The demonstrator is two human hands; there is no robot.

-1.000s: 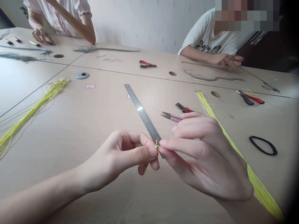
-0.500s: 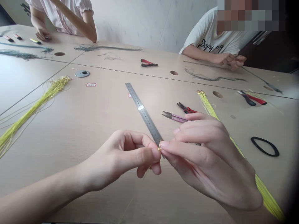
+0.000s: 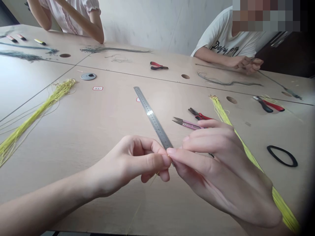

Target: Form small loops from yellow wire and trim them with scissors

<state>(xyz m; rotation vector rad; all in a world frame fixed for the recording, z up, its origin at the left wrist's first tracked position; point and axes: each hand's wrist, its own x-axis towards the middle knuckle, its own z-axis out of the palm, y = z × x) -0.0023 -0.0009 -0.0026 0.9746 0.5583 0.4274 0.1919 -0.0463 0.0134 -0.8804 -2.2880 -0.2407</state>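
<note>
My left hand point(image 3: 137, 160) pinches a thin yellow cord point(image 3: 154, 179) between thumb and forefinger, and its loose tail hangs below toward the table edge. My right hand point(image 3: 219, 160) meets it fingertip to fingertip, its thumb and forefinger closed at the cord's end, which the fingers almost hide. Under the meeting fingertips lies the near end of a steel ruler point(image 3: 151, 116). Thread snips with pink handles point(image 3: 188, 124) and red-handled pliers point(image 3: 200, 115) rest just beyond my right hand, partly covered by it. A bundle of yellow cords point(image 3: 248, 152) runs behind my right hand.
Another yellow cord bundle point(image 3: 41, 114) lies at left. On the right are a black oval ring point(image 3: 282, 156) and red-and-black cutters point(image 3: 268, 104). Farther back are more pliers point(image 3: 158, 66), a grey disc point(image 3: 88, 76) and dark cord strands point(image 3: 115, 50). Two people sit across the table.
The yellow bit that showed between my fingertips is now almost covered as my right fingers close against my left. The view has shifted slightly. One co-worker's hand has lifted off the table.
</note>
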